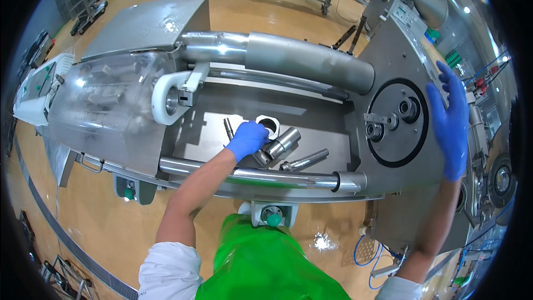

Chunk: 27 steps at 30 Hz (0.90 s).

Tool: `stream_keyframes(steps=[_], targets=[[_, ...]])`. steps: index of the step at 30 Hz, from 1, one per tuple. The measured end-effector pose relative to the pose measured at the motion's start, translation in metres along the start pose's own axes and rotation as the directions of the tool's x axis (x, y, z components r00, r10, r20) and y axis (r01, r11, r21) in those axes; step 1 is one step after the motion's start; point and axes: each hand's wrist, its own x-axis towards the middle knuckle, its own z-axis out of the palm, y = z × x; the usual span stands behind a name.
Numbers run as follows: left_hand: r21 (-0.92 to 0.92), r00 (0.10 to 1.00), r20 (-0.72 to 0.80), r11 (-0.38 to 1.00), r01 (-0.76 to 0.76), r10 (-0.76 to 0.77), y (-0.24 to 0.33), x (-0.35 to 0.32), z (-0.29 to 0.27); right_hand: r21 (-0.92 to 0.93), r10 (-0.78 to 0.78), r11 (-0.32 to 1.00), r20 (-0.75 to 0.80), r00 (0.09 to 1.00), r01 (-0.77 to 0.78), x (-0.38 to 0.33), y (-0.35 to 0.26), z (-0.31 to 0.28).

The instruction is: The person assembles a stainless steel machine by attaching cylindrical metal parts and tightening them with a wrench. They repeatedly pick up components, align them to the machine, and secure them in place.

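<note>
Head view: My left hand (248, 140) is curling over a white collar (275, 133) lying in the steel trough (333, 133); I cannot tell whether it is gripping.
My right hand (448, 116) is spreading wide, empty, beside the panel (397, 58). A careless nudge could be setting the round tube (285, 142) rolling, I judge. I am counting one collar, one tube, one short rod (228, 128), one long rod (308, 159).

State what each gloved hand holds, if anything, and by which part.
The left hand is at the lower edge of the white ring; whether it grips that cannot be told. The right hand holds nothing.
</note>
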Motion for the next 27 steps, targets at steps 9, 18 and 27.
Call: stream_keyframes(steps=[9, 18, 27], targets=[[-0.994, 0.758, 0.091, -0.105, 0.029, -0.645, -0.014, -0.007, -0.039, 0.526, 0.118, 0.827, 0.184, 0.976, -0.199, -0.132, -0.073, 0.105], [-0.306, 0.962, 0.105, -0.928, -0.211, -0.253, 0.006, -0.034, -0.040, 0.568, 0.249, 0.623, 0.508, 0.825, -0.538, -0.205, -0.074, 0.219], [-0.429, 0.999, -0.019, -0.902, -0.051, -0.047, 0.055, -0.019, -0.026, 0.784, 0.166, -0.015, 0.614, 0.772, -0.620, -0.213, -0.060, 0.207]])
